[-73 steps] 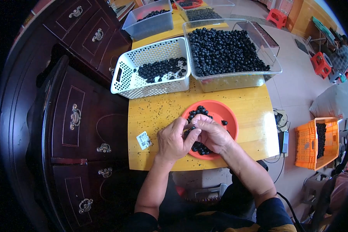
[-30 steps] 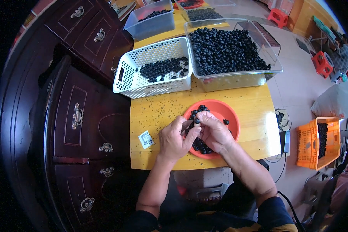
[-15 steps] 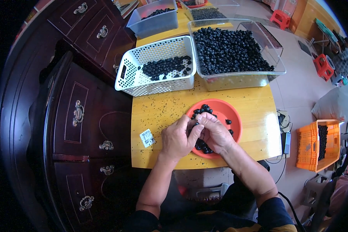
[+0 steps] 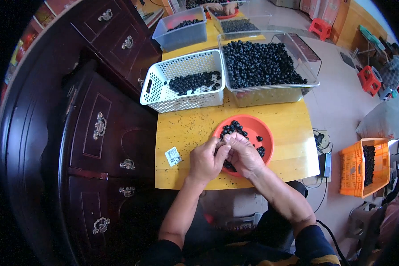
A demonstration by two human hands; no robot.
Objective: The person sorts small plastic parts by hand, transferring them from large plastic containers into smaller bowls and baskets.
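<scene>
Clock directions taken from the plate.

- Left hand [image 4: 205,158]: at the plate's 8 o'clock, thumb and fingers drawn in narrow, tips meeting the other hand's.
- Right hand [image 4: 246,156]: over the plate's lower middle, thumb and forefinger likewise close together. Whether either grips a piece cannot be told; the fingers screen the spot.
- Step in hand, as judged: fine two-handed fingertip work on one small piece above the plate.
- Next move, as judged: calls for a light, narrow pinch and a clean release, the pieces being small and round.
- Plate [image 4: 258,126]: orange-red, round, shallow, on the yellow table [image 4: 292,126]. Contains black pieces [image 4: 233,127]: cluster at 11, single at 2, a few at 4, more at 7, partly hidden by the hands.
- Basket [image 4: 186,106]: white, perforated, between 10 and 11; pieces in a loose patch on its floor.
- Clear tub [image 4: 270,97]: just past 12, touching or nearly touching the basket; heaped with pieces.
- Blue-grey tub [image 4: 181,42]: farther off, 11; dark pieces, part-filled.
- Far tub [image 4: 261,19]: clear, 12, beyond the heaped one; dark contents.
- Crate [image 4: 352,173]: orange, on the floor, 3; dark contents.
- Card [image 4: 173,156]: white, printed, flat, 9; dark specks scattered around.
</scene>
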